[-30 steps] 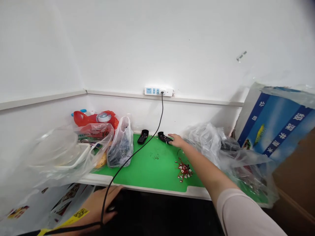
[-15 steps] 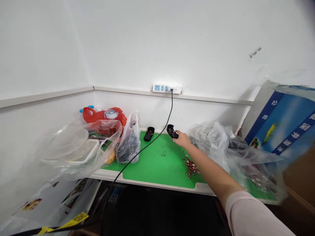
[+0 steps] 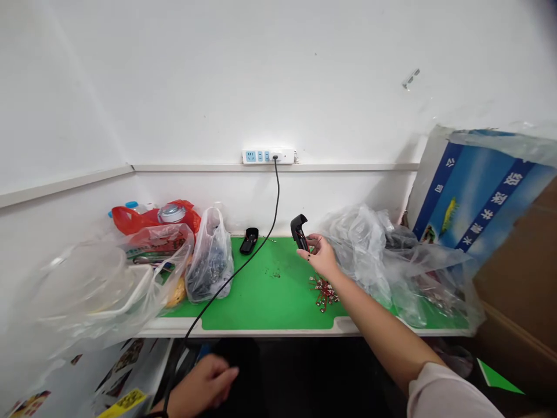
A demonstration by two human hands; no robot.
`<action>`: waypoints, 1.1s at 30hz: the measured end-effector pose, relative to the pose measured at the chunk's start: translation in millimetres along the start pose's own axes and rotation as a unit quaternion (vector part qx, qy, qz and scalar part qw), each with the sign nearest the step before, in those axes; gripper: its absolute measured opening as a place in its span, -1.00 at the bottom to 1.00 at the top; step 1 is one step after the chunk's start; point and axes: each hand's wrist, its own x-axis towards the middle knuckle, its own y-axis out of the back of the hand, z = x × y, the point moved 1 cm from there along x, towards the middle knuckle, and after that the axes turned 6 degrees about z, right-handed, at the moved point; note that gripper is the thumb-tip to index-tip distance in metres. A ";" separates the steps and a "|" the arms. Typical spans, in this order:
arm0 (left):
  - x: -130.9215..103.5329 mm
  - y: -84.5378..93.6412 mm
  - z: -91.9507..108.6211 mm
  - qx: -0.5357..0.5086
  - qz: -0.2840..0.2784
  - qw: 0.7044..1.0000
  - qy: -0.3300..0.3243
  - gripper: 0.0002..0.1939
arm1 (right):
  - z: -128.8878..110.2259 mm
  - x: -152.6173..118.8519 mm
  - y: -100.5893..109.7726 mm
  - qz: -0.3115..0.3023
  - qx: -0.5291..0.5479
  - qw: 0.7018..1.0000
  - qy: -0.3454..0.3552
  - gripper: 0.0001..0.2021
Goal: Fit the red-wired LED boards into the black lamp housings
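Observation:
My right hand [image 3: 322, 258] holds a black plastic casing [image 3: 298, 231] upright above the green mat [image 3: 261, 296], fingers closed round its lower part. Thin reddish wires show inside the casing. Just below that hand, a cluster of small red-wired parts [image 3: 324, 292] lies on the mat. A second black casing [image 3: 249, 241] rests at the mat's back edge, left of the black cable. My left hand [image 3: 213, 380] is low in front of the table, slightly blurred, its thumb apart from curled fingers and nothing visible in it.
A black cable [image 3: 235, 273] runs from the wall power strip [image 3: 268, 156] across the mat. Plastic bags [image 3: 211, 258] and a red bag [image 3: 141, 219] stand at the left. Clear plastic [image 3: 359, 244] and a blue-printed box [image 3: 474, 197] occupy the right.
My right hand has lifted the casing and turned it more upright. My left hand has come into view at the bottom. The view has shifted to the right.

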 end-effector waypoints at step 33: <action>251.3 -38.1 163.0 -0.621 0.188 0.756 -0.092 -0.65 | 12.3 -23.0 -13.8 -0.294 0.370 0.804 -0.361 -0.84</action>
